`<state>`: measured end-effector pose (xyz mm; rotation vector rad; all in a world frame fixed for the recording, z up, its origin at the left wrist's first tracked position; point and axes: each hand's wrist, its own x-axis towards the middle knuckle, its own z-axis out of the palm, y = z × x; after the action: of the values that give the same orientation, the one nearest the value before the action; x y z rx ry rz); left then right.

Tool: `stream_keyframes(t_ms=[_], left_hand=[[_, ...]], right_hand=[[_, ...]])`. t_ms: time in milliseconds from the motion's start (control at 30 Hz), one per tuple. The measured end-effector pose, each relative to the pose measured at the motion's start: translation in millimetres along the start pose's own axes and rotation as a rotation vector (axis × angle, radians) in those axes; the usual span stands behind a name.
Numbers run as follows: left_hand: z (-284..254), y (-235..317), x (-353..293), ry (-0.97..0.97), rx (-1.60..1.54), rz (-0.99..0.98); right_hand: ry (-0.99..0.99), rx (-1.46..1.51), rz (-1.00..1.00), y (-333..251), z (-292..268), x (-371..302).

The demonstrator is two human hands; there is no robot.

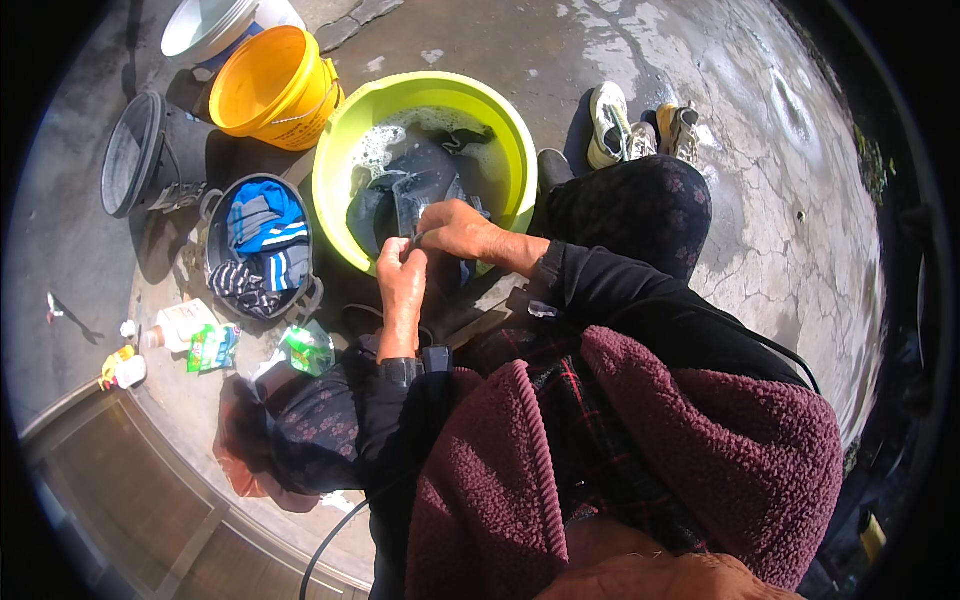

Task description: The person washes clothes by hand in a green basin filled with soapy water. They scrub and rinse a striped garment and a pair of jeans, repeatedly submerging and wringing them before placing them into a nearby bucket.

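Observation:
A lime-green basin point(523, 150) holds soapy water and a dark wet garment point(420, 172). Over the basin's near side, my left hand point(401, 285) pinches an edge of the garment, thumb and fingers closed. Right beside it, my right hand point(460, 229) grips the same fabric with bent fingers. The two hands almost touch. Part of the garment lies in the water, with white suds along the basin's far side. A piece with white and blue stripes hangs near the rim under my right wrist; whether it belongs to the same garment I cannot tell.
Left of the basin stand a yellow bucket point(262, 85), a grey bucket point(135, 150), white buckets point(205, 28) and a dark tub point(307, 255) of blue and striped clothes. Detergent packets point(213, 347) and bottles point(125, 368) lie nearby. Shoes point(608, 125) stand to the right.

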<state>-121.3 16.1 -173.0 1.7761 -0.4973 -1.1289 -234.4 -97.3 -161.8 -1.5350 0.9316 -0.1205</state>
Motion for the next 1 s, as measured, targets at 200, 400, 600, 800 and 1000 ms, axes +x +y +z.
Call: stream_keyframes(t_ms=[200,400,600,800,1000], left_hand=[[2,1,-3,-0.024,-0.124,0.014],[4,-1,-2,-0.016,-0.007,0.021],[10,-5,-4,0.033,0.02,0.065],[7,-3,-5,0.012,-0.013,0.106],[6,-9,-3,-0.002,-0.088,0.153]], right_hand=[[0.024,-0.014,-0.007,-3,-2,1],[-0.015,-0.026,0.038,-2,-4,-2],[0.005,0.056,0.062,6,-1,2],[0.02,0.197,0.115,9,-2,6],[0.01,0.231,0.153,9,-3,5]])
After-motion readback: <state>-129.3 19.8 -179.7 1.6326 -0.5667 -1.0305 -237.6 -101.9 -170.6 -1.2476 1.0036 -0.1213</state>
